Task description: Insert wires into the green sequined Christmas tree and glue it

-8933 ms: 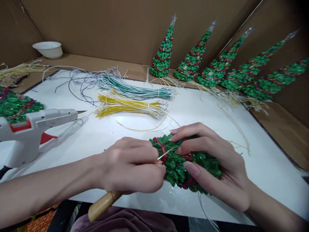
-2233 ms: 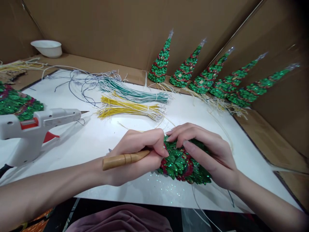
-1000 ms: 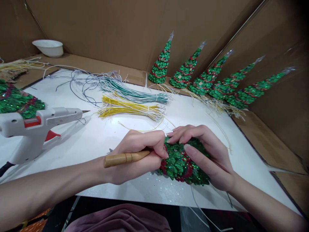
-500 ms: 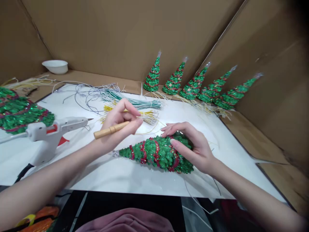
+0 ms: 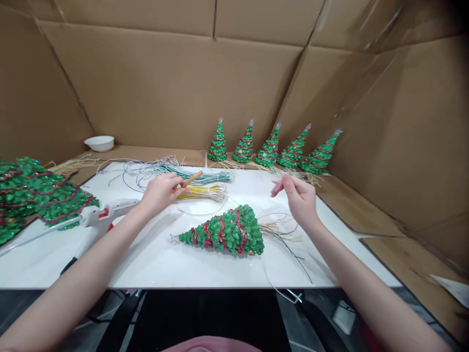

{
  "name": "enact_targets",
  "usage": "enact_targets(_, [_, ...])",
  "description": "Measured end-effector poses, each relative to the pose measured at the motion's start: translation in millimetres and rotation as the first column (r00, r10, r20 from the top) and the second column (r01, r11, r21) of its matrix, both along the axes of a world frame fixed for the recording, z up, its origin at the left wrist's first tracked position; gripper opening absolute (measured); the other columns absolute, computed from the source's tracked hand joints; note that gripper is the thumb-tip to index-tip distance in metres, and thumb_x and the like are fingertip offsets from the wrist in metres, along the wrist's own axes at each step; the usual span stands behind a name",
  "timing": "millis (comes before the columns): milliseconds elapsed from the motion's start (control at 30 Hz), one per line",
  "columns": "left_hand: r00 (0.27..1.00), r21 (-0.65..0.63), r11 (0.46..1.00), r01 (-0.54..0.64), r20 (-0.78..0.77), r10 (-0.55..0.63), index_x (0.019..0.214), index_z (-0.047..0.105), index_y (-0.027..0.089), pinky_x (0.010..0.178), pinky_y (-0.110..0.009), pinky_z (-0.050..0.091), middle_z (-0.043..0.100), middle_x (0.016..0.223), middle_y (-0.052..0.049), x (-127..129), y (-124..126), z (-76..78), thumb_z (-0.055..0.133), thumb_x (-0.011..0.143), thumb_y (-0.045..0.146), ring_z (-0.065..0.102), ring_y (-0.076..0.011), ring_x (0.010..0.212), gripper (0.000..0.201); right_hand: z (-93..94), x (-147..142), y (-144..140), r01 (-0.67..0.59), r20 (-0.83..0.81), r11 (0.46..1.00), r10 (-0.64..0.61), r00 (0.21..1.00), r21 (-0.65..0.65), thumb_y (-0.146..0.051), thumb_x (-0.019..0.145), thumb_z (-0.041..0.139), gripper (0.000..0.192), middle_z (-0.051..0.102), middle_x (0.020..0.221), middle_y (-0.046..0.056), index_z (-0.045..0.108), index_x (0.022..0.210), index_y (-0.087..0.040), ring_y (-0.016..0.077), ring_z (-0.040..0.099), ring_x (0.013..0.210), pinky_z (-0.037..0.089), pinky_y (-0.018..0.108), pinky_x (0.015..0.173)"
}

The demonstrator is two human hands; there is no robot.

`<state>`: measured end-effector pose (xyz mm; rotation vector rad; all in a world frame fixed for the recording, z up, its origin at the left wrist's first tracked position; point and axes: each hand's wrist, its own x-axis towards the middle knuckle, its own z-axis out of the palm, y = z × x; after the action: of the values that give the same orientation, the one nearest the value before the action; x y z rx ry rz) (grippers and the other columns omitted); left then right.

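Observation:
My left hand [image 5: 164,189] is closed around a tool with a turned wooden handle [image 5: 193,178]. The handle's end sticks out past the fingers, and the tool's working end is hidden. Below and between my hands a green glittery Christmas tree decoration [image 5: 223,232] with red garlands lies on its side. Its clear star tip [image 5: 174,238] points left, and thin wires [image 5: 282,234] trail from its base to the right. Up to the right of that base, my right hand [image 5: 298,195] hangs in the air with its fingers curled together and nothing visible in them. It does not touch the tree.
Bundles of green wires [image 5: 198,174] and yellow wires [image 5: 205,192] lie behind my left hand. A white glue gun [image 5: 102,215] and larger decorated trees [image 5: 54,195] are at left. Several small trees [image 5: 269,146] stand along the cardboard wall [image 5: 164,88]. A white bowl [image 5: 99,143] sits back left.
My right hand has let go of the tree and lifted away up and right. My left hand still grips the wooden-handled tool, its handle now pointing rightward. The view has tilted up.

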<state>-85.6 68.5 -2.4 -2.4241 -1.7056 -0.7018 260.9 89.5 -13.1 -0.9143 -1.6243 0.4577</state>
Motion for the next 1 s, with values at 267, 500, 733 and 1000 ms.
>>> enact_targets(267, [0.977, 0.097, 0.986, -0.139, -0.146, 0.152, 0.089, 0.071, 0.019, 0.075, -0.035, 0.035, 0.067, 0.092, -0.01, -5, 22, -10.6, 0.048, 0.091, 0.031, 0.053, -0.027, 0.09, 0.026, -30.8, 18, 44, -0.078, 0.037, 0.973, 0.088, 0.995, -0.215, -0.04, 0.082, 0.052, 0.034, 0.071, 0.081, 0.005, 0.05, 0.109, -0.019, 0.0194, 0.07, 0.064, 0.055, 0.041, 0.071])
enact_targets(500, [0.962, 0.086, 0.98, -0.179, -0.195, 0.193, 0.093, 0.067, 0.023, 0.079, -0.039, 0.03, 0.071, 0.082, -0.007, 0, 25, -10.8, 0.04, 0.095, 0.033, 0.053, -0.0257, 0.084, 0.029, -40.3, 52, 60, 0.21, 0.192, 0.963, -0.177, 0.965, -0.17, -0.033, 0.076, 0.052, 0.025, 0.071, 0.09, 0.011, 0.062, 0.093, -0.017, 0.0229, 0.066, 0.087, 0.05, 0.04, 0.082])
enact_targets(733, [0.953, 0.047, 0.987, -0.156, -0.254, 0.163, 0.089, 0.065, 0.021, 0.087, -0.046, 0.035, 0.071, 0.088, -0.008, 20, 41, -10.9, 0.048, 0.094, 0.031, 0.055, -0.0276, 0.096, 0.021, -44.9, 82, 67, 0.555, 0.37, 0.816, -0.472, 0.8, -0.159, -0.025, 0.069, 0.052, 0.021, 0.072, 0.087, 0.013, 0.069, 0.078, -0.017, 0.0272, 0.063, 0.081, 0.045, 0.041, 0.083])
enact_targets(1000, [0.934, -0.015, 0.981, -0.193, -0.31, 0.179, 0.12, 0.055, 0.016, 0.085, -0.042, 0.053, 0.058, 0.12, -0.009, 22, 57, -22.1, 0.056, 0.093, 0.031, 0.061, -0.0216, 0.102, 0.031, -53.2, 84, 67, 0.598, 0.443, 0.784, -0.482, 0.756, -0.166, -0.034, 0.074, 0.052, 0.026, 0.072, 0.083, 0.011, 0.071, 0.083, -0.017, 0.0254, 0.064, 0.078, 0.047, 0.036, 0.076])
